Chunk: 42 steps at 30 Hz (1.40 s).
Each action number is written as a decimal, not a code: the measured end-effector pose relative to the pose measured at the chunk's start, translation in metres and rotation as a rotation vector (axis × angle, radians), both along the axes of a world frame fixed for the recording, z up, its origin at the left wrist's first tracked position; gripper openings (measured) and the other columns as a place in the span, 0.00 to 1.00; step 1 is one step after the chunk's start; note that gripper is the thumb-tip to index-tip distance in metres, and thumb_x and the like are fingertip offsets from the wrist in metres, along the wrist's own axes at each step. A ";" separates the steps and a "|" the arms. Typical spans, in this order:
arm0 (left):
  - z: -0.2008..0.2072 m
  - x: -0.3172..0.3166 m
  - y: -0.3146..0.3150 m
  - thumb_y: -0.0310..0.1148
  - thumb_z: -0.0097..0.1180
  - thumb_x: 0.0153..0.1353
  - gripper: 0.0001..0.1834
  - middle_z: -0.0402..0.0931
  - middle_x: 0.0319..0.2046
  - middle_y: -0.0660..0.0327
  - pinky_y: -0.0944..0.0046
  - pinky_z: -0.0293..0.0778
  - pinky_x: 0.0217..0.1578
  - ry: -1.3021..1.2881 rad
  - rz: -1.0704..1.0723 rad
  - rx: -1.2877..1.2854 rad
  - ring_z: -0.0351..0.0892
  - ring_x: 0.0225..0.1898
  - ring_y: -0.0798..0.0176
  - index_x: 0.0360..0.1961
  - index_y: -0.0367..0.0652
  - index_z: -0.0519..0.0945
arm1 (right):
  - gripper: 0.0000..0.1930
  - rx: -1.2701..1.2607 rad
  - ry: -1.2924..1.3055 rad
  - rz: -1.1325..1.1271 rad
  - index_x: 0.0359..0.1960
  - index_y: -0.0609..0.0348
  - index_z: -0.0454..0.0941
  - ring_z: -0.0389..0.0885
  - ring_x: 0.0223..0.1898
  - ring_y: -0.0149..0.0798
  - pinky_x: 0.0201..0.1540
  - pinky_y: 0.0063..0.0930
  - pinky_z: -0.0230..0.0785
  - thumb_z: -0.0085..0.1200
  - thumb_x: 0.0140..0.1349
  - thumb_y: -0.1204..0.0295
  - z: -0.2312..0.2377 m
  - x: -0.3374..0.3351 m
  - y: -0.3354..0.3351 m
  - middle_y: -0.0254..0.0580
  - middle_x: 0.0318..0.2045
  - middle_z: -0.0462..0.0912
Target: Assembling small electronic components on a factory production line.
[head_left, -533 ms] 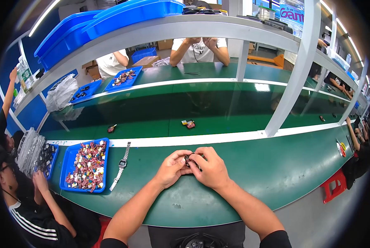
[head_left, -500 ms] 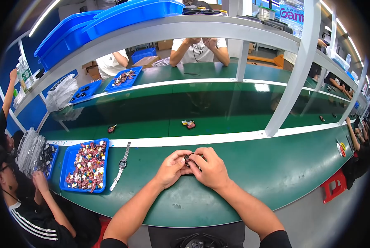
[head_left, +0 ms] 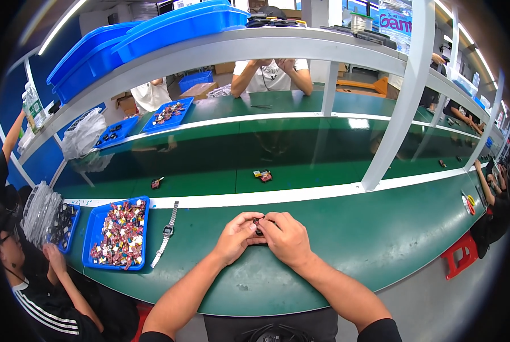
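Observation:
Both hands meet above the green table in front of me. My left hand (head_left: 236, 237) is closed, thumb and fingers pinching a small dark part (head_left: 258, 223) from its left side. The fingers of my right hand (head_left: 287, 236) press on the same part from the right and cover most of it, so its exact kind cannot be made out. Left of my hands, a silver digital watch (head_left: 168, 230) lies stretched out. Beside it stands a blue tray (head_left: 147, 231) heaped with small red, white and yellow electronic parts (head_left: 118, 233).
Small assemblies (head_left: 263, 176) lie on the green strip (head_left: 209, 165) beyond the white rail (head_left: 226, 199). A grey post (head_left: 400, 114) rises at right, supporting a shelf with blue bins (head_left: 175, 31). Scissors (head_left: 468, 204) lie far right. A co-worker (head_left: 44, 296) sits at left near another tray.
My right hand's fingers have drawn in slightly over the dark part. Both hands stay at nearly the same place, and the whole view has shifted a little.

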<state>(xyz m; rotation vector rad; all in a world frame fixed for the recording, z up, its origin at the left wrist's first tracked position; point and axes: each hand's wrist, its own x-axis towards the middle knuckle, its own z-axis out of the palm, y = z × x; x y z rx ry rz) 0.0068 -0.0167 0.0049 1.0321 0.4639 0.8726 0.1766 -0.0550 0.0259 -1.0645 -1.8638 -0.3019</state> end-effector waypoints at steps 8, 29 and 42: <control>0.000 0.007 -0.003 0.28 0.46 0.71 0.13 0.78 0.43 0.54 0.68 0.81 0.37 0.152 0.182 0.149 0.82 0.39 0.64 0.54 0.35 0.71 | 0.10 -0.235 0.153 0.028 0.37 0.59 0.78 0.81 0.35 0.41 0.34 0.32 0.77 0.62 0.53 0.74 0.011 0.003 -0.001 0.39 0.36 0.78; -0.008 -0.003 0.014 0.29 0.51 0.68 0.13 0.77 0.41 0.54 0.66 0.77 0.35 0.379 0.219 0.253 0.80 0.34 0.66 0.51 0.34 0.75 | 0.09 -0.443 0.530 -0.525 0.36 0.63 0.80 0.83 0.33 0.40 0.37 0.34 0.75 0.64 0.55 0.73 -0.030 0.155 0.130 0.43 0.30 0.84; -0.010 -0.017 0.035 0.28 0.50 0.69 0.11 0.79 0.38 0.56 0.69 0.76 0.32 0.208 0.074 0.182 0.80 0.32 0.66 0.48 0.35 0.76 | 0.30 -0.497 0.233 -0.558 0.51 0.61 0.72 0.76 0.45 0.53 0.50 0.45 0.69 0.71 0.46 0.67 -0.035 0.048 0.142 0.49 0.40 0.81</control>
